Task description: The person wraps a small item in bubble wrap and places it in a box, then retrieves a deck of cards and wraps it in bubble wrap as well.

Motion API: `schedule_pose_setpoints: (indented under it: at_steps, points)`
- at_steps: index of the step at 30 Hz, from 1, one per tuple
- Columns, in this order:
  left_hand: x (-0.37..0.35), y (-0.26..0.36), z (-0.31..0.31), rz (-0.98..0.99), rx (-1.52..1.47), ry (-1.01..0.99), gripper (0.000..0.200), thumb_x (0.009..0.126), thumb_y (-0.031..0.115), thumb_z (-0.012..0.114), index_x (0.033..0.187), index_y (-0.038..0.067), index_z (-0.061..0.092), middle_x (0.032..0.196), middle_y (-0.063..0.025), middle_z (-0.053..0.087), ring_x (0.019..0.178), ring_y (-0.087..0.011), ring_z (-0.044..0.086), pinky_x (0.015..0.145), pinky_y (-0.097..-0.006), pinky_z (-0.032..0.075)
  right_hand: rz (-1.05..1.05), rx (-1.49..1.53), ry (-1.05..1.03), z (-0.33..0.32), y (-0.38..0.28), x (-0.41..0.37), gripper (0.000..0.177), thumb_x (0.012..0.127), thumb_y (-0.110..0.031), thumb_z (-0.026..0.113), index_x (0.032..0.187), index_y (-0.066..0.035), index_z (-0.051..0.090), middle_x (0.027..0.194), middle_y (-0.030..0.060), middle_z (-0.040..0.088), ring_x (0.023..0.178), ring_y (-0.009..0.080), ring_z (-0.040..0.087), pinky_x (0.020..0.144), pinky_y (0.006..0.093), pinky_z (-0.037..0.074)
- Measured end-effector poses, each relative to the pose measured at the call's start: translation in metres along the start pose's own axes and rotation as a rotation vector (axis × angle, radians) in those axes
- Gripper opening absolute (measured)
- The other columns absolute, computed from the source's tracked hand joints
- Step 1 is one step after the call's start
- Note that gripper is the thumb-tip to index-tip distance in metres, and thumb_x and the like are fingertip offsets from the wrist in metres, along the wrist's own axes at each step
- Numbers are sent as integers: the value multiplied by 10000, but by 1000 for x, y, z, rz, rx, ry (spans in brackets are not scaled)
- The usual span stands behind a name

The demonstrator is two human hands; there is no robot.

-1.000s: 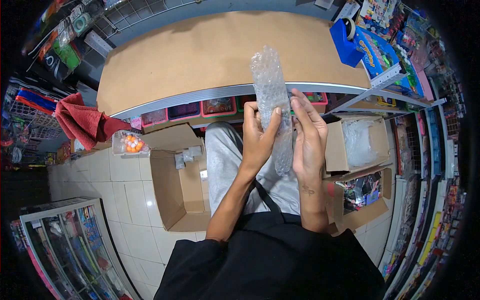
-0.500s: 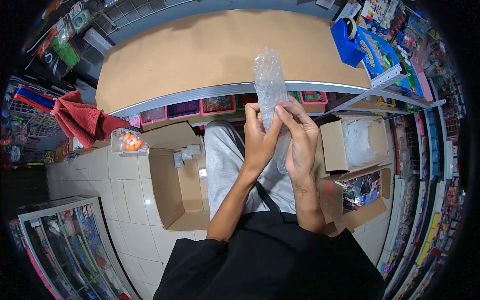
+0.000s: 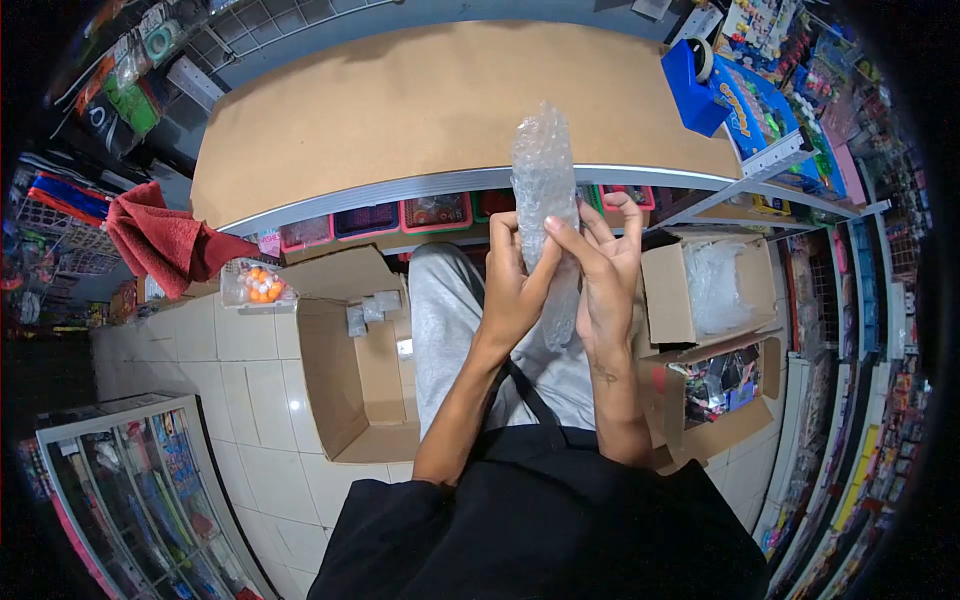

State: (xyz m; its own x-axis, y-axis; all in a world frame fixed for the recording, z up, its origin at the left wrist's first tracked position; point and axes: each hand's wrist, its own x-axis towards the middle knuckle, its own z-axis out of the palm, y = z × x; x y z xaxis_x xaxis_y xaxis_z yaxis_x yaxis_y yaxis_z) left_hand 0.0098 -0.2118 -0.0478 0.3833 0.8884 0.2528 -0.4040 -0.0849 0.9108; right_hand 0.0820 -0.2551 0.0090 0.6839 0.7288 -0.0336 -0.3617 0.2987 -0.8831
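Observation:
A long, narrow strip of folded bubble wrap stands upright in front of me, its top end over the edge of the wooden table. My left hand is closed on its left side, thumb across the front. On the other side my right hand pinches it with the thumb on the front, while some of its fingers are raised and curled away. The lower end of the wrap hangs between both palms above my lap. Whether anything lies inside the folds, I cannot make out.
An open cardboard box with small wrapped pieces stands left of my legs. At right are a box of bubble wrap and a box of colourful packets. A blue tape dispenser sits on the table; a red cloth hangs left.
The bubble wrap has dropped slightly toward me. My right hand's fingers have loosened and lifted outward, while its thumb stays on the wrap. My left hand keeps its grip.

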Motion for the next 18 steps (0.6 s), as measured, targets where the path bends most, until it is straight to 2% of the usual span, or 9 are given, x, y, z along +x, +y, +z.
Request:
schedule_pose_setpoints:
  at_steps: [2, 8, 14, 18]
  points:
    - [-2, 3, -2, -23, -50, -35, 247, 960, 69, 602, 1115, -8, 426, 1025, -104, 609, 957, -112, 586, 817, -252, 476, 53, 70, 11, -5, -1, 3, 607, 775, 43, 765, 1218, -56, 363, 1114, 173, 618, 1007, 169, 608, 868, 294, 491]
    - [-4, 13, -2, -125, -241, -93, 245, 980, 90, 586, 1144, 6, 426, 1091, -89, 576, 1042, -102, 549, 887, -240, 442, 72, 78, -20, -14, -1, 7, 543, 784, 57, 744, 1187, -32, 393, 1066, 146, 621, 969, 161, 616, 870, 277, 489]
    - [-7, 6, -1, -206, -247, -62, 200, 1004, 109, 548, 1147, 20, 440, 1050, -60, 579, 966, -75, 535, 823, -233, 446, 58, 102, -17, -13, 0, 4, 484, 800, 61, 726, 1165, -32, 422, 1052, 124, 618, 958, 146, 612, 861, 264, 485]
    - [-8, 8, 0, -138, -172, -84, 189, 1009, 118, 541, 1147, 27, 449, 1011, -38, 578, 907, -60, 524, 776, -227, 445, 44, 88, -9, -17, 3, 5, 442, 819, 39, 717, 1160, -26, 442, 1049, 113, 621, 982, 138, 603, 861, 262, 480]
